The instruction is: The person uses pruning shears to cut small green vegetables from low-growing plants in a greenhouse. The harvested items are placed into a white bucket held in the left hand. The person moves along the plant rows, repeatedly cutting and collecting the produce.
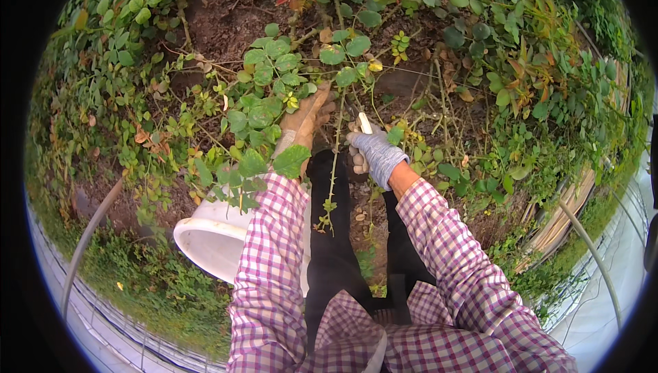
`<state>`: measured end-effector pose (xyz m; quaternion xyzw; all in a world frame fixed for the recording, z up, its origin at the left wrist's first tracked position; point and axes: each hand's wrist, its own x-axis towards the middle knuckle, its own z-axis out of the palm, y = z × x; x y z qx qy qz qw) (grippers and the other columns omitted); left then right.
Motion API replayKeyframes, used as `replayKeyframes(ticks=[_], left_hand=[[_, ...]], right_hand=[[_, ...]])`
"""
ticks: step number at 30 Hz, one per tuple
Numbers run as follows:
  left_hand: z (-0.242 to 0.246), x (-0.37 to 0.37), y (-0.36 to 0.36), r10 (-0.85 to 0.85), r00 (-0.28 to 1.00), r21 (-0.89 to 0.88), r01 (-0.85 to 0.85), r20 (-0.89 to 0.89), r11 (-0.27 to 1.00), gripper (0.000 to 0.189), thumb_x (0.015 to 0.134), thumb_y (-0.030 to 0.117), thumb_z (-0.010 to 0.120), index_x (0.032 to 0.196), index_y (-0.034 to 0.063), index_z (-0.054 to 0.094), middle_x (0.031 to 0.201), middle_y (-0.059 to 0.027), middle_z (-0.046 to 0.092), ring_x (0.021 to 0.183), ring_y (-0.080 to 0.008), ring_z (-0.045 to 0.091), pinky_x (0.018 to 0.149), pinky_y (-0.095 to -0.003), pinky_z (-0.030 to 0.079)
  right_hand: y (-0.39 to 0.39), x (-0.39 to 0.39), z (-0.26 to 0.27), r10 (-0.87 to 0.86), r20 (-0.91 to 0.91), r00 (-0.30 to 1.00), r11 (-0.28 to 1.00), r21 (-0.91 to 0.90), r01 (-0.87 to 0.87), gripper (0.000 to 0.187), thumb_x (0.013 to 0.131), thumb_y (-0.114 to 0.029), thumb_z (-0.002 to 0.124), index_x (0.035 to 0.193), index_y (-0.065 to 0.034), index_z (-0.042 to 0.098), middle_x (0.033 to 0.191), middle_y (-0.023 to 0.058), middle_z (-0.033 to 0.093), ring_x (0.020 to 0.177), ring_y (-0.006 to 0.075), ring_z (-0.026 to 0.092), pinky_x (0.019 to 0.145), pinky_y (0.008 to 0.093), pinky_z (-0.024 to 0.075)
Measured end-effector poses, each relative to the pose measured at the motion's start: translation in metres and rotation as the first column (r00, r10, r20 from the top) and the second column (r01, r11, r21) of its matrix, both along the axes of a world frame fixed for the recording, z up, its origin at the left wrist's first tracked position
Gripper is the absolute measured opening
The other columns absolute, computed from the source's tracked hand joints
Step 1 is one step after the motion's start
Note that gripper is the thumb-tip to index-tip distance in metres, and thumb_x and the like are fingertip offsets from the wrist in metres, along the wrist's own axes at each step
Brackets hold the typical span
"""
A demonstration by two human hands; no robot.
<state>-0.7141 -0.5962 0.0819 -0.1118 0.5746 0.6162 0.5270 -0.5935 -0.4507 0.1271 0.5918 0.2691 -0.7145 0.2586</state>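
Observation:
Among rose-like plants, my left hand (pixel 304 118) wears a tan work glove. Leaves cover part of it, and whether its fingers grip a stem is hidden. A thorny green stem (pixel 336 157) hangs between my two hands, with a small leafy tip at its lower end. My right hand (pixel 374 153), in a grey knitted glove, is closed around a cutting tool with a white handle (pixel 365 123), which looks like pruning shears. Its dark blade end points up and left toward the stems. A leafy spray (pixel 267 64) spreads above my left wrist.
A white plastic bucket (pixel 208 229) lies tilted beside my left forearm. Thin wire (pixel 411 71) runs through the plants. Curved poles (pixel 95 234) stand at both sides, and bundled pale canes (pixel 563 213) lie at the right. Brown soil (pixel 216 23) shows between the shrubs.

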Motion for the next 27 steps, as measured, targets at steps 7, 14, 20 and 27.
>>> replayKeyframes(ticks=[7,14,20,27], left_hand=[[0.026,0.001,-0.027,-0.871,0.212,-0.637,0.608,-0.444,0.473,0.056,0.102,0.008,0.056,0.157,0.0082,0.046,0.147,-0.0111,0.058,0.118,-0.0243,0.068,0.095,-0.0369,0.058],[0.159,0.074,-0.065,0.174,0.963,-0.093,-0.158,0.206,0.983,0.029,0.097,0.021,0.076,0.114,-0.0013,0.069,0.093,-0.0071,0.074,0.077,-0.0161,0.071,0.075,-0.0291,0.057],[0.18,0.15,-0.125,-0.03,0.872,-0.031,0.053,0.488,0.998,0.027,0.099,0.013,0.073,0.112,-0.0103,0.069,0.104,-0.0183,0.074,0.086,-0.0278,0.075,0.075,-0.0356,0.063],[0.148,0.202,-0.07,0.091,0.992,-0.119,-0.079,0.092,0.99,0.032,0.103,0.011,0.066,0.129,-0.0027,0.054,0.117,-0.0104,0.073,0.109,-0.0184,0.072,0.103,-0.0329,0.053]], right_hand=[[-0.027,0.054,0.037,-0.282,-0.075,0.956,0.956,-0.1,0.275,0.039,0.098,-0.038,0.074,0.127,-0.0147,0.063,0.099,0.0088,0.069,0.076,0.0221,0.071,0.07,0.0454,0.065],[0.005,0.135,0.113,0.086,-0.175,0.981,0.9,-0.409,-0.152,0.056,0.095,-0.031,0.075,0.136,0.0006,0.054,0.103,0.0115,0.071,0.073,0.0208,0.07,0.07,0.0369,0.0615],[0.039,0.24,0.102,0.604,0.264,0.752,0.79,-0.325,-0.521,0.075,0.092,-0.037,0.079,0.155,-0.0129,0.047,0.085,0.0037,0.063,0.062,0.0149,0.064,0.058,0.0316,0.0579],[0.024,0.209,0.022,0.714,0.373,0.592,0.571,0.178,-0.801,0.083,0.09,-0.044,0.076,0.156,-0.0052,0.044,0.137,0.0217,0.066,0.122,0.0329,0.065,0.104,0.0389,0.0488]])
